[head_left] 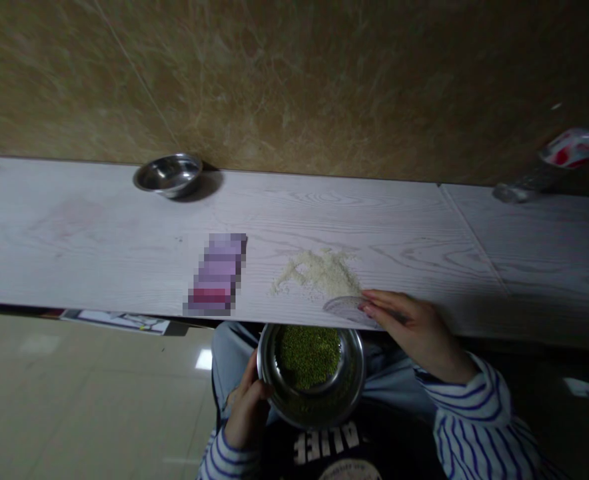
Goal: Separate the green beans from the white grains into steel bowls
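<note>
My left hand (248, 407) grips the left side of a steel bowl (349, 393), held over my lap just below the table's front edge. Inside it lie small green beans (309, 353) that look like mung beans. At the table edge above the bowl, my right hand (419, 330) pinches a thin, see-through round disc (344, 307), perhaps a lid, by its right side. The disc stands tilted on the tabletop, touching the near side of a loose pile of white rice (329, 270). Some grains are scattered to the left of the pile.
A phone-like flat object (217, 270), pixelated, lies left of the rice. Farther back, a second steel bowl (169, 177) stands near the wall. A clear plastic bottle (549, 163) with a red-and-white label is at the right. The narrow white table (99, 240) runs along the wall.
</note>
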Demonstrator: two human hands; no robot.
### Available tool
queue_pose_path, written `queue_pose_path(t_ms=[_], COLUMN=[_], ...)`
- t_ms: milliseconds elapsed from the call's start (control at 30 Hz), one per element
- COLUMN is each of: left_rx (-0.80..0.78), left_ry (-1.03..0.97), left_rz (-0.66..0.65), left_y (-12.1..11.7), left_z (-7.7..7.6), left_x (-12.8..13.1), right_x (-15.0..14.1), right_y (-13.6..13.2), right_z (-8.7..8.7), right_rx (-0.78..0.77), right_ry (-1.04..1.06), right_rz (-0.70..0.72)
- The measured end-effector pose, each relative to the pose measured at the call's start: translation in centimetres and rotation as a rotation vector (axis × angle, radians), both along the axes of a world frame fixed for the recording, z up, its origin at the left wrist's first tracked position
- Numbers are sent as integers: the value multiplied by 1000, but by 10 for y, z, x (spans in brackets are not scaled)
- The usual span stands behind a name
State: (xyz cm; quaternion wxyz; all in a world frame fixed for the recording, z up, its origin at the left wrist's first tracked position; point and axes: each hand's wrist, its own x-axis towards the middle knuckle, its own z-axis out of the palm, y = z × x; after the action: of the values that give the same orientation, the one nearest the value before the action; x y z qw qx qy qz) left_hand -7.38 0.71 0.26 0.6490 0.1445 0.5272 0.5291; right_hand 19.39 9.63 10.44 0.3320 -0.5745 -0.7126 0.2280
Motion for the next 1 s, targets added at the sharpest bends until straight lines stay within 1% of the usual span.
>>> queue_pose_path(t_ms=[133, 233, 400, 500, 600, 667, 733, 800, 867, 1000], left_rx=[-26, -48, -41, -28, -44, -52, -40, -31, -37, -66], left_ry=[15, 9, 8, 40, 73, 55, 21, 3, -4, -27], left_rz=[-15, -6, 12, -10, -31, -46, -60, -63, -60, -51], left_y=[1, 2, 1, 0, 2, 3, 5, 6, 6, 6], left_z=[-1, 1, 3, 1, 0, 1, 2, 4, 4, 1], left_x=[3, 6, 9, 8, 9, 11, 14, 16, 17, 14], right_x=[14, 12, 4, 10, 23, 29, 31, 26, 16, -2], right_y=[6, 20, 47, 54, 51, 46, 40, 36, 35, 34], right_z=[0, 0, 2, 2, 0, -3, -6, -9, -10, -4], right_rx=[48, 103, 128, 132, 119, 90, 69, 84, 126, 188], right_ry=[-84, -102, -41, 31, 92, 98, 81, 58, 34, -7], right_rz=[3, -18, 24, 0, -128, -226, -275, -263, -220, -117])
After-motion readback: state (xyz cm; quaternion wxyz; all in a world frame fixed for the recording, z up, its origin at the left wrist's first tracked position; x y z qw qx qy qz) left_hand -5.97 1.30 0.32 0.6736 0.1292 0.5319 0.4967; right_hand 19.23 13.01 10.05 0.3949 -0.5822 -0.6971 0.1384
